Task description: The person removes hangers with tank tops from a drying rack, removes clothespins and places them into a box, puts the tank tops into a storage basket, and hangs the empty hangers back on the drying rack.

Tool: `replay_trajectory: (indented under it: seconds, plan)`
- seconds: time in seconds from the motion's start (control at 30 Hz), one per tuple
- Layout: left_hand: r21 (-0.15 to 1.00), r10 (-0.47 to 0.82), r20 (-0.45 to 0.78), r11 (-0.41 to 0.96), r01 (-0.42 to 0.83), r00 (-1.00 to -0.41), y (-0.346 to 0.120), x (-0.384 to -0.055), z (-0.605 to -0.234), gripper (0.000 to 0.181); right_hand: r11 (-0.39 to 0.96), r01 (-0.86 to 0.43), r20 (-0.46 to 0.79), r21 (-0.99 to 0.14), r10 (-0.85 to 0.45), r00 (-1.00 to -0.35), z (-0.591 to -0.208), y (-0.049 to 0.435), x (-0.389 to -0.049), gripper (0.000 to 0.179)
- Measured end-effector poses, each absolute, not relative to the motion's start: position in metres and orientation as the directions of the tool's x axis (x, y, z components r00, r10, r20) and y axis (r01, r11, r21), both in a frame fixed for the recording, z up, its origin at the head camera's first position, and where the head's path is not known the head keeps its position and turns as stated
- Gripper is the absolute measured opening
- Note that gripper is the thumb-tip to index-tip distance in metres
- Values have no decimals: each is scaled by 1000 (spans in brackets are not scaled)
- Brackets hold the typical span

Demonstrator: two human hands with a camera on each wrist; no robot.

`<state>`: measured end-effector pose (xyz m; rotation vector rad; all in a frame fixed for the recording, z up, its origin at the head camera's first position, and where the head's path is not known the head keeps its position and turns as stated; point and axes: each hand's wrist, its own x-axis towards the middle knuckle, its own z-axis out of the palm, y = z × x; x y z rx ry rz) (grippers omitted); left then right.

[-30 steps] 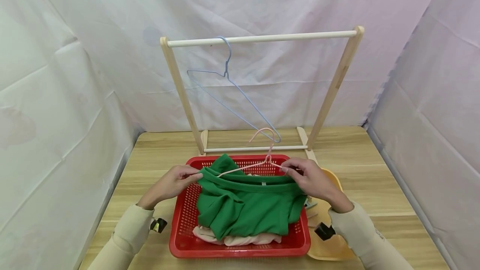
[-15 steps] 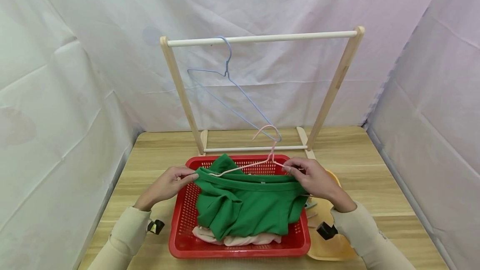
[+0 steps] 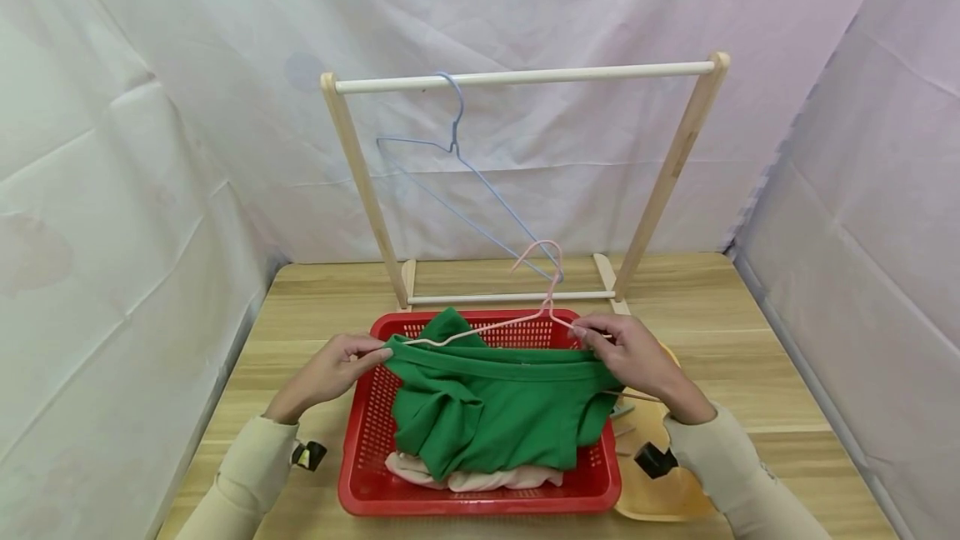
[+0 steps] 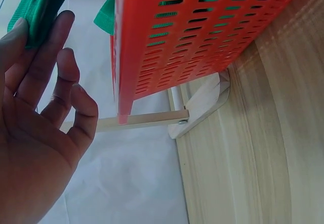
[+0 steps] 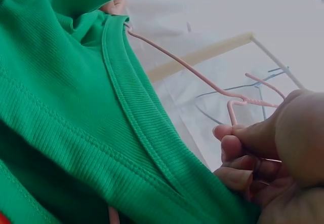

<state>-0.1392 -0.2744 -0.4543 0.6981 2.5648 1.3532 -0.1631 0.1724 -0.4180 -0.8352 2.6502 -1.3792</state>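
Note:
A green ribbed garment lies bunched over the red basket, its banded opening stretched between both hands. At the left end of the band, my left hand pinches the cloth between thumb and fingers. My right hand pinches the right arm of a pink wire hanger near its neck, with the other fingers curled by the garment's edge. The hanger's left arm runs to the opening near the left hand. Its hook points up, and a pink end sticks out beyond the garment on the right. Much of the lower hanger is hidden by cloth.
Behind the basket stands a wooden rack with a blue hanger on its white bar. Beige cloth lies under the garment. A yellow tray holding small pegs sits at the right, partly under the right forearm.
The pink hanger has risen slightly and shifted right, with its left arm now lying nearer the left hand. The left hand has drawn the band a little further left.

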Motion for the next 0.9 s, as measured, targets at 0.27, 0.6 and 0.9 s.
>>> replay_trajectory:
  seconds: [0.27,0.6,0.9]
  plan:
    - [796,467,81,501,339,-881,-276,-139,-456,17,427,-432,216,-794,-466,-858,-416,173,-163,19]
    - [792,460,78,510,336,-884,-278,-139,-458,18,385,-453,253,-804,-468,-847,-412,174,-162,18]
    - [786,463,78,517,340,-883,-269,-138,-457,15,249,-468,306,-848,-492,-815,-406,162,-160,19]
